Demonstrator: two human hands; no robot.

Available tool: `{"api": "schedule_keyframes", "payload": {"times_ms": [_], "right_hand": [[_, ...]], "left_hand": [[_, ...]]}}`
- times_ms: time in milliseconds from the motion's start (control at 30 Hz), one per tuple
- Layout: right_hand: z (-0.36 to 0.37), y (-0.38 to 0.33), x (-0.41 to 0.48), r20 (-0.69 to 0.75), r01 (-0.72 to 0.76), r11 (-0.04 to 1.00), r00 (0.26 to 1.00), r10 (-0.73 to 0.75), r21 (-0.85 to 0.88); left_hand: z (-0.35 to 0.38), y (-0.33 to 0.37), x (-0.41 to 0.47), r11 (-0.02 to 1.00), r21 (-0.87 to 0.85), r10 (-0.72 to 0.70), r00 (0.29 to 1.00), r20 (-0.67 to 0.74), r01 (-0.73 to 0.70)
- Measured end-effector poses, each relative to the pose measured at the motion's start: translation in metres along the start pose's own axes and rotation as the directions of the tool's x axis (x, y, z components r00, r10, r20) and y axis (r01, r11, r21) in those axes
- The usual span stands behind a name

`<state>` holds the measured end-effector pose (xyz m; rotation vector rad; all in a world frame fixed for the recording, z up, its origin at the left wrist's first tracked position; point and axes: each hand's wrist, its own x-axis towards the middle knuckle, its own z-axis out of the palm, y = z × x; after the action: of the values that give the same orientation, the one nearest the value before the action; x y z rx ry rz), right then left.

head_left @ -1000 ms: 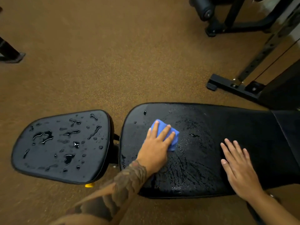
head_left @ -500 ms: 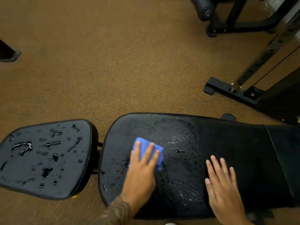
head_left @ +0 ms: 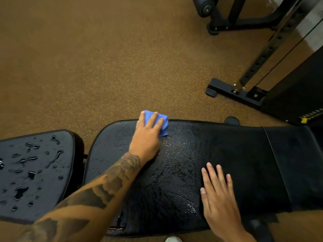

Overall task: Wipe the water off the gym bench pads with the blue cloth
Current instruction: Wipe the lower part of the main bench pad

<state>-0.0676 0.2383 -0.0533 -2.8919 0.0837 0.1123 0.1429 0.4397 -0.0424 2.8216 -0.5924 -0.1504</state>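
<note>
Head view: the blue cloth (head_left: pixel 161 123) is pinned flat under the left hand (head_left: pixel 146 135), fingers (head_left: pixel 151 119) slightly spread on top of it rather than clamped round it, at the far edge of the long bench pad (head_left: pixel 227 154), whose long axis runs left-right. The right hand (head_left: pixel 218 198) is laid open and flat on the near side, empty. The untouched seat pad (head_left: pixel 35 172), beaded with water, lies left of the cloth, so the left hand is judged nearer.
</note>
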Motion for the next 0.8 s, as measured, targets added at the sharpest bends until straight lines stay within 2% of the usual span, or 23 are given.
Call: {"api": "schedule_keyframes", "payload": {"times_ms": [100, 233, 367, 467, 567, 700, 800], "right_hand": [[0.001, 0.000, 0.000, 0.002, 0.001, 1.000, 1.000, -0.001, 0.010], [0.002, 0.000, 0.002, -0.030, -0.007, 1.000, 1.000, 0.008, 0.024], [0.004, 0.000, 0.003, -0.044, -0.001, 1.000, 0.999, 0.003, 0.025], [0.003, 0.001, 0.001, -0.037, 0.003, 1.000, 0.999, -0.002, 0.023], [0.002, 0.001, 0.001, -0.029, 0.014, 1.000, 0.999, -0.013, 0.024], [0.003, 0.001, 0.001, -0.026, 0.018, 1.000, 1.000, -0.018, 0.019], [0.004, 0.001, 0.000, -0.034, 0.014, 1.000, 0.999, -0.013, 0.020]], "left_hand": [[0.002, 0.005, -0.046, 1.000, -0.001, 0.011, 0.997, -0.075, -0.012], [0.012, 0.061, -0.078, 0.999, -0.003, 0.049, 0.999, 0.013, -0.049], [0.021, 0.104, -0.032, 0.981, 0.035, 0.188, 0.977, 0.099, -0.192], [0.018, 0.109, 0.009, 0.978, 0.037, 0.196, 0.971, 0.140, -0.203], [0.013, 0.090, 0.034, 0.989, 0.064, 0.122, 0.986, 0.114, -0.130], [0.002, 0.032, 0.025, 0.994, 0.060, -0.095, 0.995, 0.033, 0.092], [0.002, 0.012, -0.012, 0.994, 0.056, -0.094, 0.995, -0.029, 0.096]]}}
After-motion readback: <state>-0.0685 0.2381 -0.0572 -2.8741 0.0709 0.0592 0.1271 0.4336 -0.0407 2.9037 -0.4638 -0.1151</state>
